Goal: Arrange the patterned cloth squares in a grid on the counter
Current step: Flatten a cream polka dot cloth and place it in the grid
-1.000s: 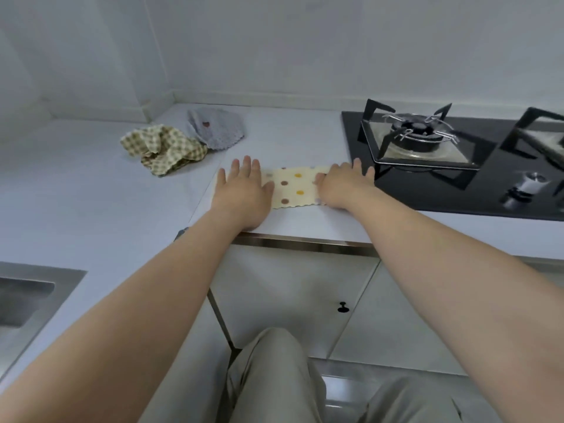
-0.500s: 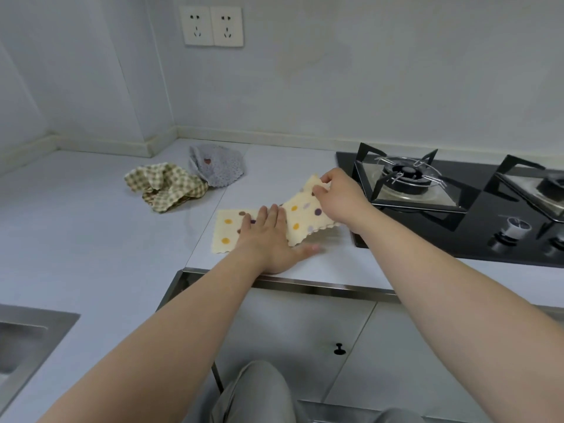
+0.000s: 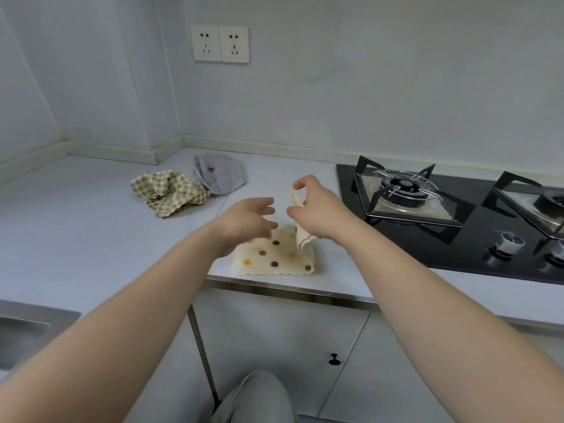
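A cream cloth with coloured dots [image 3: 274, 257] lies near the front edge of the white counter [image 3: 76, 227]. My right hand [image 3: 317, 209] pinches its right part and holds that part lifted off the counter. My left hand [image 3: 247, 221] hovers just left of it, above the cloth, fingers loosely spread and blurred, holding nothing. A crumpled green checked cloth [image 3: 171, 193] and a grey cloth with a small brown heart [image 3: 218, 175] lie together further back on the left.
A black gas hob [image 3: 457, 227] with two burners and knobs fills the counter to the right. A steel sink [image 3: 27, 328] is at the lower left. Wall sockets [image 3: 219, 43] sit above the counter; cabinet doors stand below its edge.
My right hand has raised the dotted cloth's right part higher and folded it up. My left hand has come off the cloth and now hovers. The view has tilted upward.
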{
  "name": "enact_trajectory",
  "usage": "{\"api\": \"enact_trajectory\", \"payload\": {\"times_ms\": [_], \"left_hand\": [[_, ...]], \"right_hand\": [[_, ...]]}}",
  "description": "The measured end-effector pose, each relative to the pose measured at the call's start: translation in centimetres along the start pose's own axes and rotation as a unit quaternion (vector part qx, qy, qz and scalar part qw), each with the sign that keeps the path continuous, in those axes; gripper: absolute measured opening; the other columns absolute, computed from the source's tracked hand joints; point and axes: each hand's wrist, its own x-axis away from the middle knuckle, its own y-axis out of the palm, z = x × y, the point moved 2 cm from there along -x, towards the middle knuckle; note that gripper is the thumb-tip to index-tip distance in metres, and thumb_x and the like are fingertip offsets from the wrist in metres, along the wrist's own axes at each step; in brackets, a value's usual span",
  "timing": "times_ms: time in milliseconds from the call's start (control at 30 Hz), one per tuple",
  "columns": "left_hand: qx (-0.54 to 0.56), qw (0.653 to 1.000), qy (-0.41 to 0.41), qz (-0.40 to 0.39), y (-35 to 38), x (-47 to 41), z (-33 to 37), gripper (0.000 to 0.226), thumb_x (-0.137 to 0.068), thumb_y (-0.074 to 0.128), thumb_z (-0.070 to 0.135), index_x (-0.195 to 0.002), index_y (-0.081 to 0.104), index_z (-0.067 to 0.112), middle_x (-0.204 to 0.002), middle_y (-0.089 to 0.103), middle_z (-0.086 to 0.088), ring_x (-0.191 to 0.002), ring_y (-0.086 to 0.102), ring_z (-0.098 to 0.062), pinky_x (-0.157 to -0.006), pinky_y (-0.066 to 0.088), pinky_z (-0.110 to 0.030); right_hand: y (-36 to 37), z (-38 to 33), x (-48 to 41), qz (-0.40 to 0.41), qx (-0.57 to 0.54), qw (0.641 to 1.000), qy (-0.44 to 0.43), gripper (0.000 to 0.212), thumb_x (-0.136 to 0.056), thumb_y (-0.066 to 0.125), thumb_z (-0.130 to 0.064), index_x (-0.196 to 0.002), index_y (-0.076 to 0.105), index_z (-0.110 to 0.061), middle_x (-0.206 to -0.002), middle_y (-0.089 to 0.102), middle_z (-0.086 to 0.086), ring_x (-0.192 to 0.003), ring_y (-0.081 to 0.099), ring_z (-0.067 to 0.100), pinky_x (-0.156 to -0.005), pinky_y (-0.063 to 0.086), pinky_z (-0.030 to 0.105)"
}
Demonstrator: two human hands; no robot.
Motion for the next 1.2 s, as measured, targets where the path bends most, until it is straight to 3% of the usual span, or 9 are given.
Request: {"api": "enact_trajectory", "payload": {"times_ms": [100,233,367,467,600,800,933,1067,1200], "left_hand": [[0.108,0.991,-0.060,0.055,-1.5,0.2,-1.0,0.036,-0.103,0.049,0.007,-0.139,0.048,0.001,-0.116,0.069,-0.020,-0.087,0.076,-0.035,-0.083,0.062,-0.046],[0.208,0.972,-0.109,0.019,-1.0,0.2,-2.8,0.046,-0.103,0.052,0.047,-0.116,0.058,0.003,-0.092,0.072,-0.015,-0.073,0.073,-0.029,-0.070,0.060,-0.041],[0.102,0.986,-0.095,0.090,-0.9,-0.1,-3.9,0.033,-0.095,0.070,0.026,-0.121,0.060,0.010,-0.076,0.060,-0.004,-0.049,0.053,-0.013,-0.048,0.045,-0.027],[0.038,0.988,-0.076,0.130,-0.9,-0.2,-4.0,0.048,-0.090,0.072,0.008,-0.132,0.054,0.021,-0.099,0.067,-0.006,-0.075,0.070,-0.021,-0.071,0.058,-0.038],[-0.062,0.988,-0.033,0.138,-1.3,-0.3,-3.5,0.056,-0.090,0.072,0.015,-0.140,0.049,0.028,-0.118,0.056,-0.005,-0.099,0.064,-0.024,-0.081,0.055,-0.034],[-0.163,0.977,-0.014,0.139,-1.4,-0.6,-3.6,0.047,-0.095,0.065,0.016,-0.139,0.051,0.024,-0.127,0.055,-0.010,-0.096,0.058,-0.019,-0.059,0.044,-0.021],[-0.266,0.955,-0.018,0.128,-1.4,-0.7,-3.7,0.054,-0.096,0.063,0.018,-0.146,0.044,0.022,-0.140,0.052,-0.009,-0.121,0.054,-0.026,-0.085,0.049,-0.029],[-0.389,0.914,-0.037,0.107,-1.2,-0.7,-3.0,0.066,-0.090,0.064,0.019,-0.151,0.037,0.019,-0.149,0.038,-0.008,-0.128,0.050,-0.029,-0.090,0.046,-0.033],[-0.416,0.900,-0.049,0.120,-1.5,-1.4,-2.6,0.041,-0.093,0.052,0.025,-0.131,0.059,0.013,-0.131,0.058,-0.007,-0.119,0.055,-0.029,-0.096,0.052,-0.040]], "right_hand": [[2.2,-1.3,-0.1,-0.048,-0.006,0.999,-0.009,0.061,-0.096,0.058,-0.023,-0.149,0.028,-0.027,-0.109,0.060,0.003,-0.074,0.059,0.015,-0.057,0.039,0.028],[4.9,-2.2,-0.2,-0.118,-0.011,0.993,-0.027,0.076,-0.095,0.060,-0.028,-0.158,0.018,-0.027,-0.118,0.064,0.005,-0.096,0.062,0.018,-0.073,0.043,0.026],[4.3,-0.8,-0.2,-0.059,0.013,0.997,-0.040,0.060,-0.102,0.048,-0.042,-0.156,0.026,-0.030,-0.100,0.070,0.001,-0.080,0.067,0.016,-0.074,0.053,0.034],[2.9,1.2,-0.3,0.025,0.154,0.987,-0.022,0.042,-0.105,0.041,-0.031,-0.147,0.040,-0.025,-0.116,0.065,0.003,-0.093,0.062,0.022,-0.073,0.048,0.035],[3.1,3.4,-0.4,0.006,0.185,0.983,0.014,0.038,-0.103,0.043,-0.032,-0.140,0.048,-0.022,-0.130,0.057,0.005,-0.111,0.059,0.028,-0.081,0.048,0.037],[3.9,4.6,-0.6,-0.015,0.158,0.987,0.039,0.044,-0.104,0.042,-0.042,-0.141,0.052,-0.020,-0.141,0.052,0.009,-0.116,0.059,0.029,-0.088,0.050,0.036],[4.0,4.7,-0.6,-0.022,0.165,0.985,0.039,0.046,-0.104,0.042,-0.046,-0.142,0.052,-0.022,-0.143,0.048,0.009,-0.119,0.057,0.029,-0.090,0.047,0.036],[4.0,4.6,-0.7,-0.038,0.172,0.984,0.040,0.048,-0.102,0.045,-0.050,-0.139,0.054,-0.021,-0.143,0.047,0.009,-0.115,0.059,0.029,-0.091,0.050,0.037],[4.1,4.3,-1.0,-0.057,0.184,0.980,0.054,0.048,-0.099,0.048,-0.053,-0.136,0.055,-0.023,-0.140,0.044,0.009,-0.107,0.061,0.028,-0.089,0.051,0.036]]}}
